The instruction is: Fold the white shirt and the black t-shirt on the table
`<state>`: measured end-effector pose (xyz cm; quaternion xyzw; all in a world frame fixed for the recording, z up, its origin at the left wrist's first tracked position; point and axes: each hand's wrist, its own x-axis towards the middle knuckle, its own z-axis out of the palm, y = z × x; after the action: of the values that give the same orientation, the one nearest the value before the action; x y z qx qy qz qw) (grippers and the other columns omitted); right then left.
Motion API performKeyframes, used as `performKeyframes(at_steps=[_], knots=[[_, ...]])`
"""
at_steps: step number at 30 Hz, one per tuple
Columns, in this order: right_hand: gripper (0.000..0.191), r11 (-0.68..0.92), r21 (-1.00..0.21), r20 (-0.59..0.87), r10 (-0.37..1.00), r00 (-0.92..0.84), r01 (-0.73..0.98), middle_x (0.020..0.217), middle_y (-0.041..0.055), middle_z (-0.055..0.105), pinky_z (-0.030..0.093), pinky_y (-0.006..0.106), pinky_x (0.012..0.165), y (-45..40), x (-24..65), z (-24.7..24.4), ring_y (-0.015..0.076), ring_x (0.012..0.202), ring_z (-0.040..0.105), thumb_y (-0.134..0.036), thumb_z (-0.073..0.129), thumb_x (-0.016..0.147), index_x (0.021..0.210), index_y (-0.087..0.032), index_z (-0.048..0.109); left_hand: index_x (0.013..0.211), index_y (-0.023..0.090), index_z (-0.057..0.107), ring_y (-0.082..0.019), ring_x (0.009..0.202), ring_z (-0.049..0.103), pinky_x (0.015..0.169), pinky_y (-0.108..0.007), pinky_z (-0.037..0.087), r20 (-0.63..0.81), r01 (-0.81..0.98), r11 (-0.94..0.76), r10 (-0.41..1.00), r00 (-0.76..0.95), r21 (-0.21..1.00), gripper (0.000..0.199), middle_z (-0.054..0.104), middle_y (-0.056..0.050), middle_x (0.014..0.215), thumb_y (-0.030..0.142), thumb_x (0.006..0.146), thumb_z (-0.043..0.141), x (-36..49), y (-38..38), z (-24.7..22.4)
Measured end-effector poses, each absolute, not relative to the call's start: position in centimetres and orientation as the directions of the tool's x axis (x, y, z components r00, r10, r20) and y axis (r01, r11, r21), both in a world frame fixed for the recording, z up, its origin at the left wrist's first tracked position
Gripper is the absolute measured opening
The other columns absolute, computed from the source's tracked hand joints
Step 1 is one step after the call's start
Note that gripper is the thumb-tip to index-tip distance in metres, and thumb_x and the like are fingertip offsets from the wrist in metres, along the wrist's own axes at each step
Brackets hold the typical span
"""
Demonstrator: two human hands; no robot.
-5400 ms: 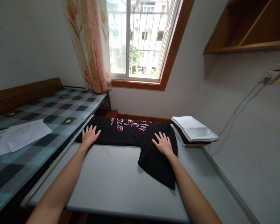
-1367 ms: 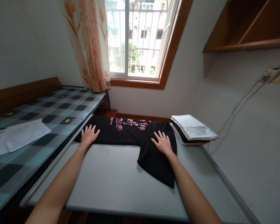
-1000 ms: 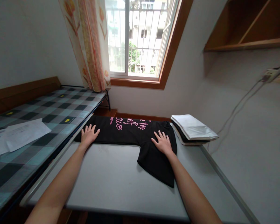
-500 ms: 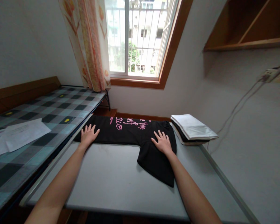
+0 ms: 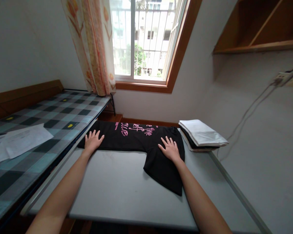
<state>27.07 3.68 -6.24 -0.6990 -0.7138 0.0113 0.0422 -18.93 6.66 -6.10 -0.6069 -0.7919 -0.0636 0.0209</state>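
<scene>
i see left hand and right hand flat on the black shirt, near hem and sleeve, grips spread apart, likely to smooth it.

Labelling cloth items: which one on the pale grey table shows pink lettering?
The black fabric shirt, lying under the left hand and right hand. Only it shows pink lettering; the folded, white-topped fabric stack shows none.
</scene>
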Motion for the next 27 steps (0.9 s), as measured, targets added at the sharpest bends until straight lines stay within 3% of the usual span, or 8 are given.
performKeyframes(at_steps=[8,15,17,22,27], knots=[[0.062,0.021,-0.079,0.044,0.999,-0.017,0.997,0.159,0.0055,0.024,0.017,0.046,0.116,3.6,27.0,-6.2,0.0275,0.145,0.019,-0.059,0.033,0.095,0.149,-0.03,0.033,0.143,0.015,0.045,-0.036,0.141,0.03,0.112,-0.055,0.024,0.161,0.966,0.24,0.954,-0.253,0.094,0.062,0.037,-0.015,0.152,0.051,0.093,0.036,-18.9,6.5,-6.0],[0.062,0.017,-0.077,0.031,0.999,-0.015,0.997,0.159,0.005,0.023,0.016,0.046,0.116,3.7,27.0,-6.1,0.0272,0.146,0.018,-0.06,0.032,0.095,0.15,-0.031,0.032,0.128,0.02,0.061,-0.027,0.137,0.039,0.115,-0.047,0.022,0.487,0.993,0.066,0.867,-0.108,0.103,0.047,0.052,-0.009,0.142,0.043,0.096,0.034,-16.9,5.7,-5.0],[0.062,0.017,-0.078,0.029,0.999,-0.015,0.997,0.159,0.0048,0.023,0.016,0.046,0.116,3.7,27.0,-6.1,0.0272,0.146,0.018,-0.06,0.032,0.095,0.15,-0.031,0.032,0.13,0.02,0.059,-0.025,0.138,0.037,0.116,-0.046,0.022,0.456,0.995,-0.029,0.89,-0.02,0.1,0.048,0.05,-0.008,0.144,0.044,0.096,0.035,-16.1,5.7,-5.1],[0.062,0.018,-0.078,0.031,0.999,-0.015,0.997,0.159,0.0048,0.024,0.016,0.046,0.116,3.6,27.0,-6.1,0.0276,0.145,0.018,-0.06,0.032,0.095,0.15,-0.031,0.032,0.141,0.024,0.048,-0.031,0.142,0.029,0.114,-0.054,0.023,0.174,0.987,-0.119,0.98,0.098,0.112,0.055,0.038,-0.007,0.152,0.051,0.094,0.039,-15.2,6.3,-6.2],[0.062,0.017,-0.077,0.032,0.999,-0.014,0.997,0.159,0.005,0.024,0.016,0.046,0.116,3.6,27.0,-6.1,0.0275,0.145,0.019,-0.06,0.032,0.095,0.15,-0.031,0.032,0.144,0.025,0.044,-0.03,0.143,0.027,0.115,-0.053,0.021,0.138,0.987,-0.112,0.986,0.096,0.117,0.056,0.035,-0.007,0.153,0.052,0.094,0.038,-15.4,6.6,-6.4]])
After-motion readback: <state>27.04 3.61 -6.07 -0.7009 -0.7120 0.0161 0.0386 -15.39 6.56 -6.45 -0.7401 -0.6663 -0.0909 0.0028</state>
